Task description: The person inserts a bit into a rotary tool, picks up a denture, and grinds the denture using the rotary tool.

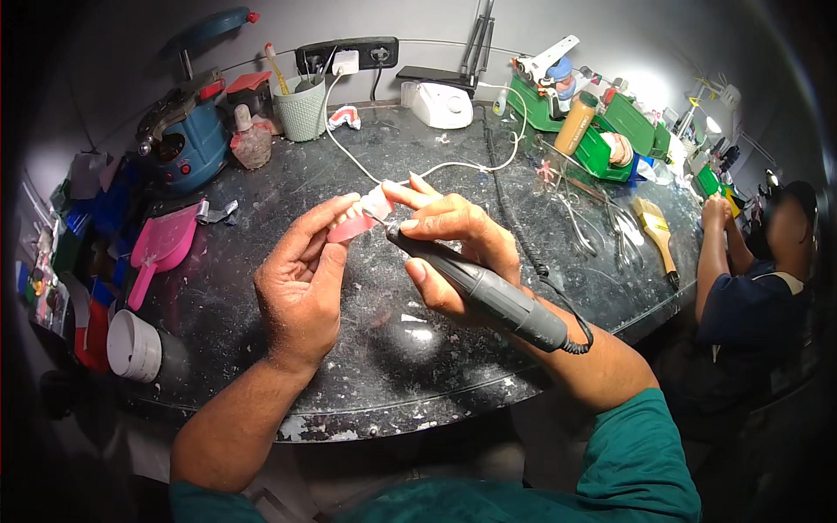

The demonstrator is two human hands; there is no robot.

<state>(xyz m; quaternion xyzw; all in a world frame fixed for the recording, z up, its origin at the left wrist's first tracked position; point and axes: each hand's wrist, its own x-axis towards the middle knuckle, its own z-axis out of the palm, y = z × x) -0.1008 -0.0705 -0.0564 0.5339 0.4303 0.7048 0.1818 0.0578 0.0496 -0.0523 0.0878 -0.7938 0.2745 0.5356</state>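
Observation:
My left hand (301, 279) grips a pink denture (349, 225) with white teeth, holding it up over the middle of the bench. My right hand (466, 231) is closed around a black rotary handpiece (488, 292), whose slim metal tip meets the denture at its upper right. Some fingertips of my right hand are close to the denture; whether they touch it I cannot tell. A coiled black cord (577, 347) runs from the rear of the handpiece.
Dark, scuffed bench (209, 340) with pink dustpan (166, 244), pot (135, 349), blue machine (183, 148), holder (299, 115), white unit (440, 105) with cord, green trays (615, 152), pliers (580, 227) and brush (654, 231). Another person (745, 296) sits at the right, hands (717, 209) raised.

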